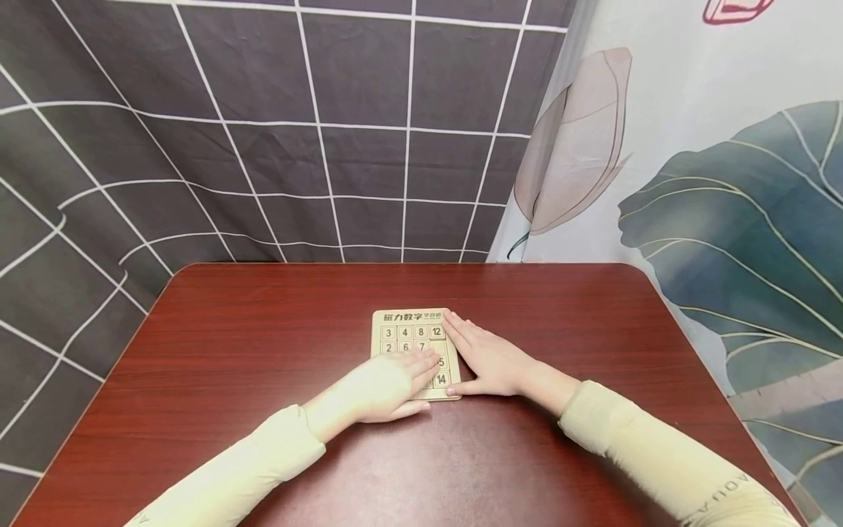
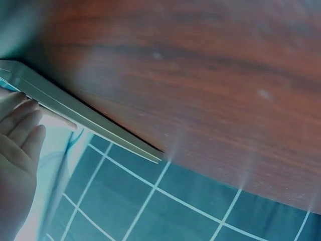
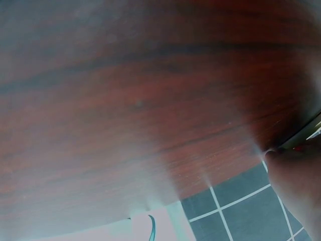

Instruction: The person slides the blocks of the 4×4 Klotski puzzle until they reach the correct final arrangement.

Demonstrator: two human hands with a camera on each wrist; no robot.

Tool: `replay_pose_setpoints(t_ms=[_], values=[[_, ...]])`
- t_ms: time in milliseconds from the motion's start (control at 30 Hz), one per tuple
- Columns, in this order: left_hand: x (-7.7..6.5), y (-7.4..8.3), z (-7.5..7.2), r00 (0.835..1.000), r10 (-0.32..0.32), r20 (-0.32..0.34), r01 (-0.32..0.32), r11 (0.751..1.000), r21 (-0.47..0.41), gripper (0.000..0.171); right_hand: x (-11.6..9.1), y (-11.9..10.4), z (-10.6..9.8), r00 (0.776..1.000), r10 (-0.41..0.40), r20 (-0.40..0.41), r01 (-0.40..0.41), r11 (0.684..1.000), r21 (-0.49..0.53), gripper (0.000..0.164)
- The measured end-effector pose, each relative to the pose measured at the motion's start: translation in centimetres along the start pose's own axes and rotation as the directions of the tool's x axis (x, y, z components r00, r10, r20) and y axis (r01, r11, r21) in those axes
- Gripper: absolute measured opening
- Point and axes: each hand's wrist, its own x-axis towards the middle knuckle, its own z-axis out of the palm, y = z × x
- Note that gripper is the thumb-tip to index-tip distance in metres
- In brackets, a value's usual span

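A pale number sliding puzzle [image 1: 413,338] lies flat on the table, with dark lettering along its far edge. Its far row reads 3, 4, 8, 12; below that come 2, 6, 7 and a spot with no number showing. My left hand [image 1: 391,384] lies over the near part of the board with straight fingers, hiding several tiles. Tiles ending in 5 and reading 14 show past its fingertips. Along the board's right side rest the straight fingers of my right hand [image 1: 495,360], its thumb at the near right corner. The left wrist view catches the board's side edge [image 2: 90,115] beside the fingers.
The reddish-brown wooden table [image 1: 263,315] extends around the board on all sides. Behind it hangs a dark curtain [image 1: 362,161] with white grid lines. A pale curtain with leaf prints [image 1: 744,219] hangs at the right.
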Motion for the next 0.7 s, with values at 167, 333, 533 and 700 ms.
replay_pose_setpoints(t_ms=[167,333,533,700], values=[[0.6,-0.9,0.3,1.000,-0.005,-0.005,0.005,1.000,-0.002,0.060,0.0,0.1,0.1,1.000,-0.006,0.003,0.006,1.000,-0.004,0.113],[1.7,-2.2,0.5,0.999,-0.032,0.012,0.032,0.999,0.008,0.060,-0.1,0.2,0.2,1.000,-0.009,-0.003,0.009,1.000,-0.014,0.114],[2.5,-3.3,0.5,0.995,-0.093,0.040,0.093,0.996,-0.004,0.062,0.0,0.2,0.3,1.000,0.012,0.014,-0.011,1.000,-0.018,0.116],[2.4,-3.3,0.3,0.995,-0.092,0.028,0.092,0.996,0.004,0.062,0.1,0.3,0.2,1.000,0.012,0.015,-0.012,1.000,-0.013,0.116]])
